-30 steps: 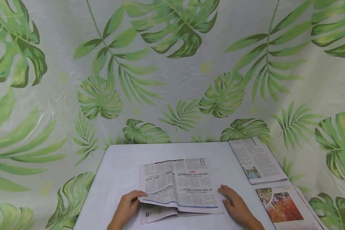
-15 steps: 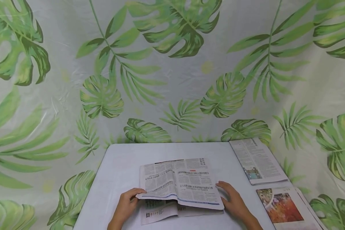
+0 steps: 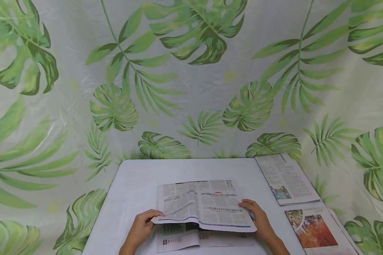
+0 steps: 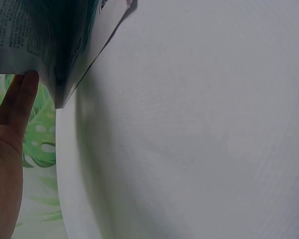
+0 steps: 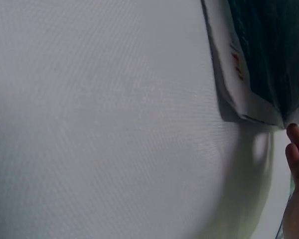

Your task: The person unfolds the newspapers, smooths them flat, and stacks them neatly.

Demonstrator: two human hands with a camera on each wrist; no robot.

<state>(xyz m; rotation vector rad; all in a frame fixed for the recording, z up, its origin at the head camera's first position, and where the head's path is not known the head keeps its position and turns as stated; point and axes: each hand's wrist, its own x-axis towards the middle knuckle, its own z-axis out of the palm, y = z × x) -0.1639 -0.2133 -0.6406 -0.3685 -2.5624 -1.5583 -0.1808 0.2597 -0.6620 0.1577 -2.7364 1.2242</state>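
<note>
A folded newspaper lies in the middle of the white table, its upper layer raised along the near edge. Below that lifted layer, the lower pages show in the head view. My left hand pinches the upper layer near its left corner; in the left wrist view fingers lie under the page. At the opposite edge my right hand holds the right side of the same layer. The right wrist view shows its fingertips at the paper's corner, the thumb mostly hidden.
Another folded newspaper lies at the table's back right. Nearer, a paper with a reddish-orange photo rests on the right side. The white table ends at a leaf-patterned curtain behind and beside it.
The near edge of the upper layer has risen, widening the gap over the lower pages. My right hand has gone from beside the right edge to holding it. The newspaper has slid slightly right and nearer.
</note>
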